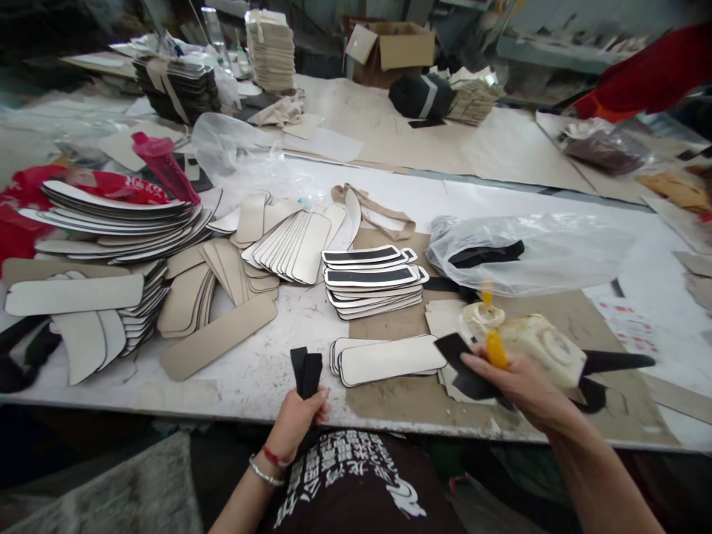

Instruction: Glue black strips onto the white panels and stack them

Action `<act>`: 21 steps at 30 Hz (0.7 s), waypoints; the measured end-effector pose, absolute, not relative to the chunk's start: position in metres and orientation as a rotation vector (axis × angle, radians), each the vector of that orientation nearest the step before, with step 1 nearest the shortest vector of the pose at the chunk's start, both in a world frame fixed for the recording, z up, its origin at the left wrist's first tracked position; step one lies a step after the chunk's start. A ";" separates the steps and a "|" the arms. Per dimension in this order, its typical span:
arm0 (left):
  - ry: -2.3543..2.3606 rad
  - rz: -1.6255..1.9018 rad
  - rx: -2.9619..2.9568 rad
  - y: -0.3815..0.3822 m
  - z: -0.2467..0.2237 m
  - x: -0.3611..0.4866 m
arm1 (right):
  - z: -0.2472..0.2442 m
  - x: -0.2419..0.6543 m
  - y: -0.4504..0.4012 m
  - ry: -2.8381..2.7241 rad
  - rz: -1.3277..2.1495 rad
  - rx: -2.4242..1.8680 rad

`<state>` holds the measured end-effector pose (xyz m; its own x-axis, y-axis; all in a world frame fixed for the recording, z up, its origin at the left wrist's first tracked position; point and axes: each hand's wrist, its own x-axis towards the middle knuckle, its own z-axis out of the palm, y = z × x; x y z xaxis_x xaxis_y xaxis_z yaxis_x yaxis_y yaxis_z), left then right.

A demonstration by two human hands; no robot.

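Left hand (303,415) pinching black strips (307,372) — light, likely flexible, best held near ends; right hand (520,382) pinching black piece (464,365), touching yellow handle (496,350).

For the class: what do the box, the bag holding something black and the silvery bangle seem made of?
Box: matt cardboard, by its stiff brown flaps.
Bag: thin, glossy plastic; it crinkles and is partly see-through.
Bangle: probably polished metal, by its silvery shine.

1. Black strips (307,372): got a couple fanned out, pointing up from my left hand (303,417).
2. Black material (463,365): flat, angular, in my right hand (515,377).
3. Yellow handle (497,351): stubby, kinda tilted, same hand.
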<state>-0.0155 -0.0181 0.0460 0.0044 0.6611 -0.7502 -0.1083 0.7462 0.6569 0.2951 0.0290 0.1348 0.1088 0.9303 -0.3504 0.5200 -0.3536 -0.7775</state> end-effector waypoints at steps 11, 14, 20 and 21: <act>1.820 0.640 0.702 0.001 0.006 0.019 | 0.064 0.190 0.070 -2.706 1.223 -1.762; 1.893 0.620 0.735 0.002 -0.002 0.023 | 0.054 0.184 0.081 -2.812 1.153 -1.742; 1.986 0.622 0.714 0.006 -0.004 0.033 | 0.044 0.181 0.087 -2.895 1.087 -1.767; 2.005 0.612 0.708 0.007 -0.003 0.034 | 0.044 0.181 0.087 -2.900 1.099 -1.762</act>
